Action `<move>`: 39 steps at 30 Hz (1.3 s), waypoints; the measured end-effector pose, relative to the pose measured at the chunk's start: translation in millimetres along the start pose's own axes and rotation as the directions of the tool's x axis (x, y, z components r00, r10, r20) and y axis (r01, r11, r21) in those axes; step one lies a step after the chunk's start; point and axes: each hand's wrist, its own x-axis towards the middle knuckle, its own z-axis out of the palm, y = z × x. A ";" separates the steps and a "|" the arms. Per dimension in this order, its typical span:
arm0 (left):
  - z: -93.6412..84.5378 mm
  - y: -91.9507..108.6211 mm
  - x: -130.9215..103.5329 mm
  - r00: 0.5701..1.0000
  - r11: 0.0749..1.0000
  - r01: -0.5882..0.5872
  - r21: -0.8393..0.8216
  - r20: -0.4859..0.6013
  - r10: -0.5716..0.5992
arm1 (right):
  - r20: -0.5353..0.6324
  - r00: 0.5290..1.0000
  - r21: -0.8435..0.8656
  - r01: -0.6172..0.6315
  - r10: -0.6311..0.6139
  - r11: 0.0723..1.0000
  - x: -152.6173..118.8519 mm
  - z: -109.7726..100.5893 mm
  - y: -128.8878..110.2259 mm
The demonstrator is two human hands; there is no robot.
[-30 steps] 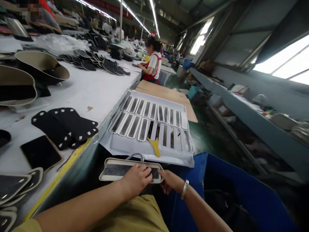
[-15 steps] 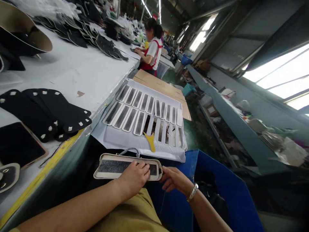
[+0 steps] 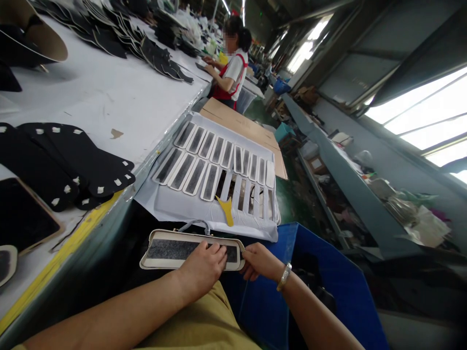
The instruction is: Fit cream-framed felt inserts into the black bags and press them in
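Observation:
A long cream piece with a dark grey strip [image 3: 171, 250] lies across in front of my lap, a grey loop and small metal fittings along its far edge. My left hand [image 3: 205, 265] rests on its face right of the middle, fingers together and pressed on the strip. At the right end, my right hand [image 3: 258, 261] pinches the piece's edge between thumb and fingers; a bracelet is on that wrist. Beyond it, similar cream-rimmed strips [image 3: 194, 176] lie in two rows on a white-covered slatted tray [image 3: 175, 209]. A yellow Y-shaped piece [image 3: 226, 211] lies at the tray's near side.
On the left is a white table [image 3: 146, 97] with a yellow edge, bearing black shaped pieces [image 3: 87, 160]. A blue bin [image 3: 328, 272] stands at the right. Cardboard [image 3: 244, 129] lies behind the tray. A person in a red apron [image 3: 233, 73] works farther back.
My right hand's fingers have closed in on the right end of the cream piece. My left hand stays on its face. The view has shifted slightly.

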 end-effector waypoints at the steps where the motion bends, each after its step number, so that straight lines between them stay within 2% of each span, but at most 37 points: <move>1: 0.2 0.0 0.2 1.000 1.000 -0.003 0.001 -0.003 0.003 | 0.004 1.000 -0.003 -0.001 0.001 1.000 0.7 0.2 -0.2; 11: 4.5 -1.4 -2.3 1.000 1.000 -0.004 0.002 -0.014 0.004 | 0.001 1.000 0.024 0.018 -0.018 1.000 4.8 4.2 5.9; 20: 3.7 -6.5 -1.1 1.000 0.999 -0.026 -0.028 0.014 0.026 | 0.082 0.994 0.106 0.063 -0.072 0.992 5.0 -2.1 12.3; 29: 4.7 -1.3 0.0 1.000 1.000 0.002 -0.006 0.004 -0.002 | 0.133 0.987 0.198 0.061 -0.088 0.978 6.5 -7.2 13.8; 32: 2.5 -0.1 1.3 1.000 1.000 0.012 -0.005 0.007 -0.012 | 0.102 0.992 0.125 0.058 -0.071 0.990 5.8 -5.0 12.6; 39: 3.2 2.3 1.3 1.000 0.999 0.012 0.036 -0.002 -0.012 | -0.072 0.990 -0.067 0.118 -0.122 0.991 3.6 8.8 11.5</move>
